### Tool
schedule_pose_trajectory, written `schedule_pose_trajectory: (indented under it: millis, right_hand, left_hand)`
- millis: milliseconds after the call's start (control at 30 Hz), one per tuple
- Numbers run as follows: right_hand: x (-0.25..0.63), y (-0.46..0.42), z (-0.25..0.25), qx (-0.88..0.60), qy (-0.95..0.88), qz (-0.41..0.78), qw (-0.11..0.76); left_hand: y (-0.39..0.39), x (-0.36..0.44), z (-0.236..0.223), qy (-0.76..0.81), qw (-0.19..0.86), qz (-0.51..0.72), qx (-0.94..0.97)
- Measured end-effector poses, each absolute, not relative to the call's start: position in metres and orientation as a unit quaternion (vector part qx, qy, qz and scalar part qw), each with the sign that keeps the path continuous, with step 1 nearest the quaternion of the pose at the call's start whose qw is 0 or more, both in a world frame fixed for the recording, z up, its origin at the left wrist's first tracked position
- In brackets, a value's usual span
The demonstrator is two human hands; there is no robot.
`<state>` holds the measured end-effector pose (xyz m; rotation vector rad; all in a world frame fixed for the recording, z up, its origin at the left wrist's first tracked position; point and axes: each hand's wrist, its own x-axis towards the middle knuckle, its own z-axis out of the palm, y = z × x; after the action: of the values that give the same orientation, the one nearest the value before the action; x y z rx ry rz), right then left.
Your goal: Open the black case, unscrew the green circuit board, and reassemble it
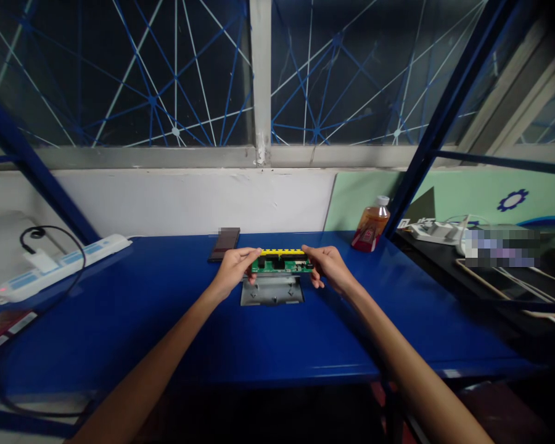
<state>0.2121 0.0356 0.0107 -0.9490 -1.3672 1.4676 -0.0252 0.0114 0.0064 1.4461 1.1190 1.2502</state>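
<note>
A green circuit board with a yellow strip along its top edge is held up between my two hands, over the blue table. My left hand pinches its left end between thumb and fingers. At the right end, my right hand grips it the same way, with some fingers curled below. Just beneath the board, a grey metal plate or shallow housing with small posts lies on the table. The board hides its far edge.
Behind my left hand lies a dark flat device. A bottle of reddish drink stands at the back right. At the left are a white power strip with a black cable and a dark red box. Blue frame posts rise at both sides.
</note>
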Motion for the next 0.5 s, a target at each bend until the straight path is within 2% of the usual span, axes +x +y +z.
schedule_pose_trajectory:
  millis: [333, 500]
  right_hand:
    - [0.2122, 0.0348, 0.0121, -0.388, -0.559, 0.587, 0.440]
    - [0.2136, 0.0373, 0.0108, -0.411, -0.580, 0.540, 0.451]
  left_hand:
    - [0.0085, -0.0256, 0.0110, 0.445, 0.464, 0.496, 0.584]
    - [0.0066, -0.0272, 0.0130, 0.456, 0.482, 0.487, 0.569]
